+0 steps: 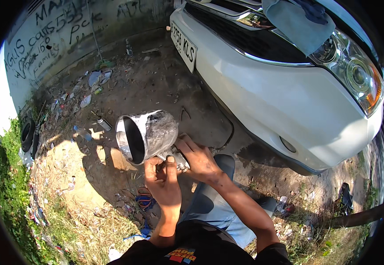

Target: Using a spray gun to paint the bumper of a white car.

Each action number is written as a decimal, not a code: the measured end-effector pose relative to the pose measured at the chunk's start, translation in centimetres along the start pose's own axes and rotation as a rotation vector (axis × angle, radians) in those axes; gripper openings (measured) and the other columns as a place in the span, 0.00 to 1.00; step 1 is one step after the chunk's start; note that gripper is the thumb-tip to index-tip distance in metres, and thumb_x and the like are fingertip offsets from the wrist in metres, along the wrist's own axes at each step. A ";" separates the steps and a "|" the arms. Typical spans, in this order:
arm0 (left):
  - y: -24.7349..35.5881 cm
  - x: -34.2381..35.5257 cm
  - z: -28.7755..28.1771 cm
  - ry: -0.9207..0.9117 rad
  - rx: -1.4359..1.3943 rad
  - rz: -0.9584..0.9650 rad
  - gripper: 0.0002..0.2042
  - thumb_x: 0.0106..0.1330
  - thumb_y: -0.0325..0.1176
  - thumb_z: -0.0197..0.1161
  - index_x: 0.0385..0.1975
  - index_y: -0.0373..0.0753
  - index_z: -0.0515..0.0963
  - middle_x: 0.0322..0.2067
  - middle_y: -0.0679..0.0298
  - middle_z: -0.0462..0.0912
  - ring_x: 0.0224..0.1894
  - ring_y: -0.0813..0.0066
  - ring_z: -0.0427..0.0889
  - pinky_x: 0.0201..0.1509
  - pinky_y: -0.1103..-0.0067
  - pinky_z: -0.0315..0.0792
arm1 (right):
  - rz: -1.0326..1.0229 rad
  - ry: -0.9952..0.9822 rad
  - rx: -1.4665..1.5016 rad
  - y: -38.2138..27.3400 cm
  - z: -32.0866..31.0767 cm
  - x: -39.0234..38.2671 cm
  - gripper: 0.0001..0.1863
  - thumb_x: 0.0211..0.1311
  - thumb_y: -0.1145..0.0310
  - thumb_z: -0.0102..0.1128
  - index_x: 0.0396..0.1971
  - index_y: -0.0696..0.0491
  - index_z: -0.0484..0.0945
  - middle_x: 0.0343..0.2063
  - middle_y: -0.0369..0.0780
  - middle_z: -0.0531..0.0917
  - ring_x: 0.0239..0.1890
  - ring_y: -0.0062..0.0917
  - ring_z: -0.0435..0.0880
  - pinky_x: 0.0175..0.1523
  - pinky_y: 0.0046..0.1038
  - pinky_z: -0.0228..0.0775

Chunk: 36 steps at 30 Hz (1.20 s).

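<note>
In front of my knees I hold what looks like a spray gun with a large metal cup [162, 128], smeared with white and grey. The cup is tilted, its wide dark mouth facing left. My left hand [162, 176] is closed below the cup, thumb and fingertips pinched at the thin metal neck. My right hand [199, 161] wraps round the metal body just right of that neck. The fingers cover much of this body, so its details are hidden. A dark hose [231, 132] lies on the ground beyond my right hand.
A white car [284, 101] fills the right side, a light-blue cloth [300, 26] draped over its front. Left of the cup lie a bottle with a dark neck [103, 123] and a clear plastic bottle [82, 132]. Blue cord [144, 202] and scattered litter lie near my left arm.
</note>
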<state>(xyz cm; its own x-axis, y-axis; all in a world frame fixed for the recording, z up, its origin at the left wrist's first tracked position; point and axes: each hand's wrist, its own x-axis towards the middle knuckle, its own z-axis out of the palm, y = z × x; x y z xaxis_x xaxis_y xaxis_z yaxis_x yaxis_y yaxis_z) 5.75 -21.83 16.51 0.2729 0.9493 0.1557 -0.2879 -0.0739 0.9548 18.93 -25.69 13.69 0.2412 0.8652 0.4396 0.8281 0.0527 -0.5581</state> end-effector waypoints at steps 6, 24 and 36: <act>-1.4 -6.4 0.7 -0.504 -0.009 -0.131 0.18 0.69 0.20 0.70 0.57 0.29 0.75 0.55 0.56 0.76 0.46 0.77 0.87 0.49 0.84 0.81 | 0.040 0.124 0.118 3.8 -1.9 -11.4 0.32 0.53 0.71 0.71 0.62 0.53 0.76 0.54 0.50 0.81 0.50 0.53 0.85 0.51 0.46 0.82; -3.3 -13.9 -0.5 -1.208 0.195 -0.106 0.14 0.62 0.28 0.78 0.46 0.42 0.85 0.48 0.58 0.86 0.60 0.56 0.78 0.53 0.66 0.80 | 0.576 0.145 0.245 -3.2 -4.1 -32.6 0.32 0.47 0.73 0.75 0.57 0.58 0.79 0.51 0.52 0.83 0.52 0.53 0.85 0.53 0.41 0.79; -4.7 -13.2 -1.9 -1.193 0.180 -0.161 0.16 0.62 0.30 0.79 0.49 0.41 0.85 0.60 0.47 0.72 0.57 0.50 0.84 0.54 0.66 0.83 | 0.598 0.175 0.338 -2.9 -3.4 -31.0 0.33 0.48 0.70 0.75 0.59 0.58 0.78 0.49 0.50 0.84 0.51 0.51 0.86 0.53 0.41 0.79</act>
<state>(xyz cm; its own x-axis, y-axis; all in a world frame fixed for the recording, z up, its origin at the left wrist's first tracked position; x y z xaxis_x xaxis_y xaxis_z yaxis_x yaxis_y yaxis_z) 1.73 -33.42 9.48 0.9937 0.0819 0.0770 -0.0676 -0.1124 0.9914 10.76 -54.32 4.06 0.7069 0.7028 0.0802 0.3326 -0.2301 -0.9146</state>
